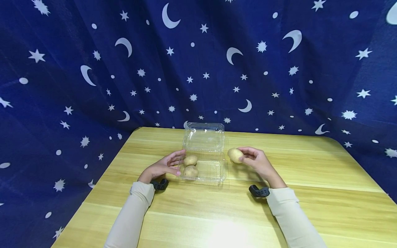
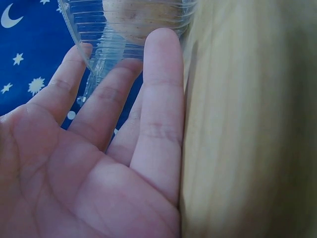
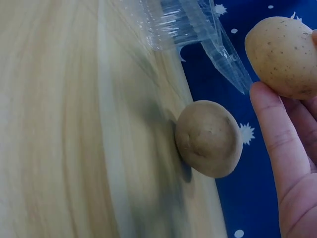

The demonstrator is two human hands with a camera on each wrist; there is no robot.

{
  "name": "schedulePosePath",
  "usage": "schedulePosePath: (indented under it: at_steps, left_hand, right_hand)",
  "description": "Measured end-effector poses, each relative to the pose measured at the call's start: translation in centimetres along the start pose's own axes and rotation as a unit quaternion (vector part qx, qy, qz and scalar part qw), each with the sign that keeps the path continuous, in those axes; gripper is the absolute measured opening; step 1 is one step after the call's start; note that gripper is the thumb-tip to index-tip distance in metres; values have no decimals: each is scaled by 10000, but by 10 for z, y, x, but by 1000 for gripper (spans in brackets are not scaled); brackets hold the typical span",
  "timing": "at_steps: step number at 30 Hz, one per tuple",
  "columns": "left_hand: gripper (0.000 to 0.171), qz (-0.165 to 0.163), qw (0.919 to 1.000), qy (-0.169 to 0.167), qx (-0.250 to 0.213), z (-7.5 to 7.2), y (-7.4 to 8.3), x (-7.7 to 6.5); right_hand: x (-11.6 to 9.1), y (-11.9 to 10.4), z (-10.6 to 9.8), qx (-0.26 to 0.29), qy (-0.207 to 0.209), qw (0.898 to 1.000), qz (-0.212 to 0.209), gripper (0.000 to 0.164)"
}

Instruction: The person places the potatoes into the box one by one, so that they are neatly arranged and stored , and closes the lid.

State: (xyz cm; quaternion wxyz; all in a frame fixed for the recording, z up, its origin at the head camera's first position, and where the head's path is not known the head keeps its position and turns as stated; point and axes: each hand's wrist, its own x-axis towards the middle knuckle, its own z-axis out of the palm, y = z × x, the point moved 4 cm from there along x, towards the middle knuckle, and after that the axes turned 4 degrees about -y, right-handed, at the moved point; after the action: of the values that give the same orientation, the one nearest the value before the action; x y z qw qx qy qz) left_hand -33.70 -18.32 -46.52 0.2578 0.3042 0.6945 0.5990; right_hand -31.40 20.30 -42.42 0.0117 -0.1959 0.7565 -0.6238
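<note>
An open clear plastic clamshell box [image 1: 214, 169] stands on the table, its lid [image 1: 204, 138] tilted up at the back. Two potatoes sit along its left side, one [image 1: 190, 160] behind the other [image 1: 190, 171]. My left hand [image 1: 163, 165] is at the box's left wall, fingers extended; in the left wrist view the fingertips [image 2: 163, 42] meet the ribbed plastic. Just right of the box, my right hand [image 1: 258, 162] pinches a third potato [image 1: 235, 155] between thumb and fingers, raised above the table. The right wrist view shows another potato [image 3: 208, 139] lying on the wood below that hand.
The wooden table [image 1: 192, 210] ends at the back against a dark blue curtain [image 1: 198, 62] printed with moons and stars. A black wrist band [image 1: 160, 184] is on the left arm and another black band [image 1: 259, 191] on the right.
</note>
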Motion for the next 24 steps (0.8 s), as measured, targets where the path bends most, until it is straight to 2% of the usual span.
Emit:
schedulePosePath:
  at_steps: [24]
  left_hand:
    - [104,-12,10000,-9,-47,1,3,-2]
  right_hand:
    - [5,-6,21,-493,-427,9977,-158,44]
